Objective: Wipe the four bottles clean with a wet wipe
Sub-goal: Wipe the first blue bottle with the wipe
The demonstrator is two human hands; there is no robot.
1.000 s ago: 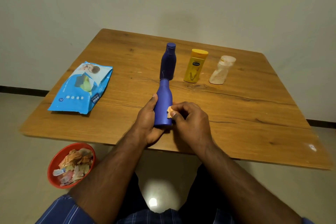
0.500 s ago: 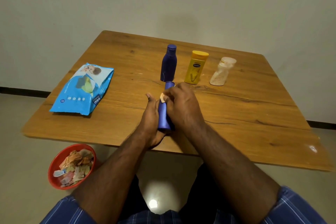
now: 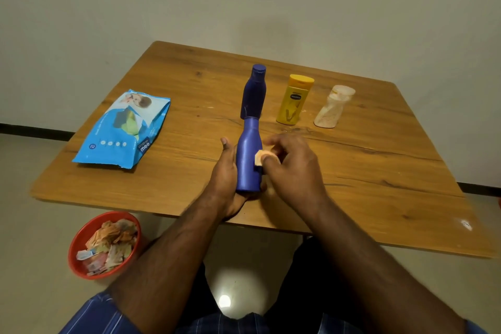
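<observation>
nearest, on the floor at the left, a red bowl (image 3: 81, 241) holds crumpled used wipes (image 3: 108, 244). above it runs the near edge of the wooden table (image 3: 379, 198). over that edge the left hand (image 3: 225, 171) grips the blue bottle (image 3: 249, 154) from the left, thumb up along its side and fingers curled beneath, holding it with its base near and its neck pointing far. the right hand (image 3: 292, 168) pinches a small folded wet wipe (image 3: 259, 157) between thumb and fingertips and presses it against the right side of the bottle's body. left of the hands a blue pack of wipes (image 3: 122, 130) lies flat on the table. farther back three bottles stand upright in a row: a dark blue bottle (image 3: 253, 92) just beyond the held bottle's neck, a yellow bottle (image 3: 294, 100) to its right, and a whitish bottle (image 3: 333, 107) farthest right, each apart from its neighbour.
</observation>
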